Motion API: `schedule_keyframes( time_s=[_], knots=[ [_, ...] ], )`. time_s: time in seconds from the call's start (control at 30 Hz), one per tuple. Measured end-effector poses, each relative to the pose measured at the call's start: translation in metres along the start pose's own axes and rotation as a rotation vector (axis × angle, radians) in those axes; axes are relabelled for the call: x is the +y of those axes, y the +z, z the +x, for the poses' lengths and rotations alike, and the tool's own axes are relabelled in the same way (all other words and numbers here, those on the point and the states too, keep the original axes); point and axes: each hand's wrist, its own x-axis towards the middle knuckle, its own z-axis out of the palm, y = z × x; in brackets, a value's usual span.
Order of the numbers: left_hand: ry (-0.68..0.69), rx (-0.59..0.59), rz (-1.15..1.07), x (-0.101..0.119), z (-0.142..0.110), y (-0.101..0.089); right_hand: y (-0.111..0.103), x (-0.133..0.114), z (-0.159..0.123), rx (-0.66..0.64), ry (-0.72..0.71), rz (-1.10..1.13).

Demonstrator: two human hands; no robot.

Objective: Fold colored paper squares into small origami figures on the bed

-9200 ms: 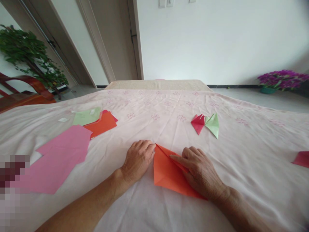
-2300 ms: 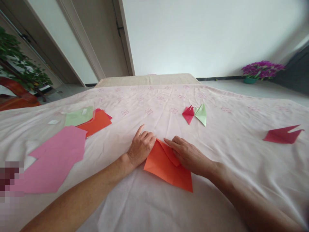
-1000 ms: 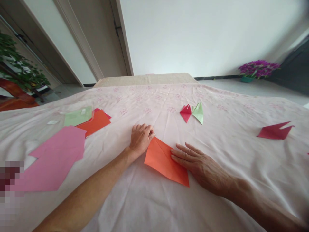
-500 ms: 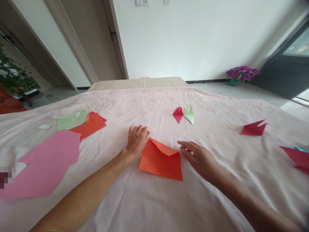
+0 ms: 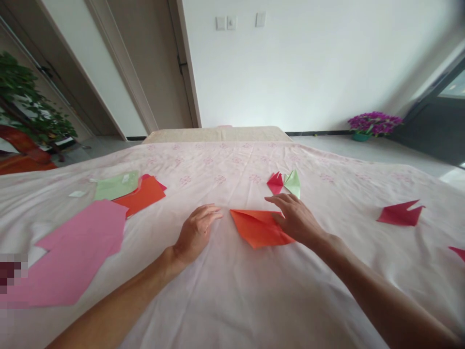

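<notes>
A folded sheet of orange paper [image 5: 256,229] lies on the cloth in front of me, a crease running along its upper side. My right hand [image 5: 298,220] is at its right end, the thumb over the paper and the fingers reaching past its top edge; it covers that corner. To the left of the paper is my left hand [image 5: 196,230], fingers stretched out and apart from the sheet, holding nothing. Just beyond my right hand stand a small red folded paper piece [image 5: 275,183] and a light green one [image 5: 292,183].
Pink paper sheets [image 5: 85,247] lie at the left, with orange sheets [image 5: 143,196] and a green packet [image 5: 118,185] behind them. A dark pink folded paper bird [image 5: 401,213] sits on the right. The pale flowered cloth [image 5: 225,295] has wrinkles.
The orange paper has turned and shifted right. My left hand has let go of its corner and opened, while my right hand has come onto the paper. The view has tilted up slightly.
</notes>
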Motion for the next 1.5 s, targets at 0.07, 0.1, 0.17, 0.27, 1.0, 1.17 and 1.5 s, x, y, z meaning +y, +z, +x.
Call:
schedule_keyframes(
  time_s=[0.07,0.1,0.17,0.27,1.0,1.17,1.5],
  knots=[
    [0.016,-0.019,-0.02,-0.003,-0.002,-0.002,-0.008,-0.008,-0.012,-0.033,-0.156,0.028],
    [0.025,-0.038,-0.031,-0.004,-0.001,-0.001,-0.011,-0.014,-0.019,-0.086,-0.217,0.062],
    [0.052,-0.103,-0.06,-0.006,0.005,0.002,-0.013,-0.028,-0.033,-0.218,-0.307,0.119],
    [0.094,-0.229,-0.088,-0.008,0.019,0.011,-0.007,-0.041,-0.043,-0.246,-0.302,0.096],
    [0.049,-0.268,0.069,0.01,0.005,0.004,0.019,-0.016,-0.062,-0.174,-0.276,0.23],
    [-0.043,-0.211,0.024,0.017,0.006,0.006,0.02,-0.016,-0.064,-0.167,-0.301,0.231],
    [-0.01,-0.197,0.108,0.026,-0.004,0.004,-0.007,-0.019,-0.049,-0.323,-0.162,0.194]
  ],
)
